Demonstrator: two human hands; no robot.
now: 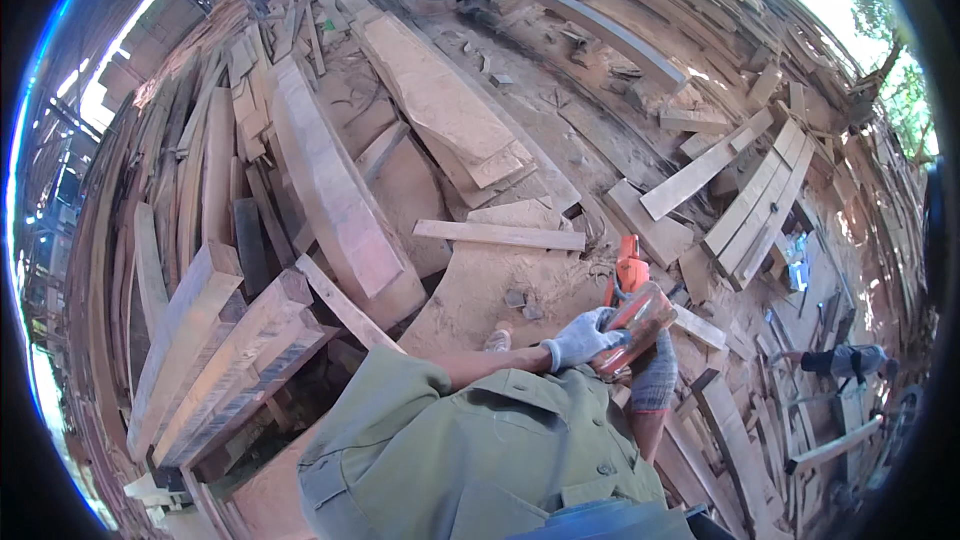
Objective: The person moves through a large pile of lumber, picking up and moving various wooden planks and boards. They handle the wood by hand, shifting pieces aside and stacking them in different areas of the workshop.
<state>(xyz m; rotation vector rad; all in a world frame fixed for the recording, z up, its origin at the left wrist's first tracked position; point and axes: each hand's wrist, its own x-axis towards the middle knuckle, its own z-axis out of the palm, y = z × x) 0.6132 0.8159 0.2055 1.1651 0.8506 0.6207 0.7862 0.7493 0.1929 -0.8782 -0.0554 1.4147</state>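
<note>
Beams [225, 340] left; planks [755, 200] right; sawdust floor [480, 290] between.

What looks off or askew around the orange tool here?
Nothing looks damaged. Both gloved hands, left and right, grip the orange power tool at chest height. The mess is around it: planks and offcuts lie scattered at all angles on the sawdust-covered ground, not stacked.

Olive-green shirt with buttoned pockets; grey knit gloves on both hands.
</note>
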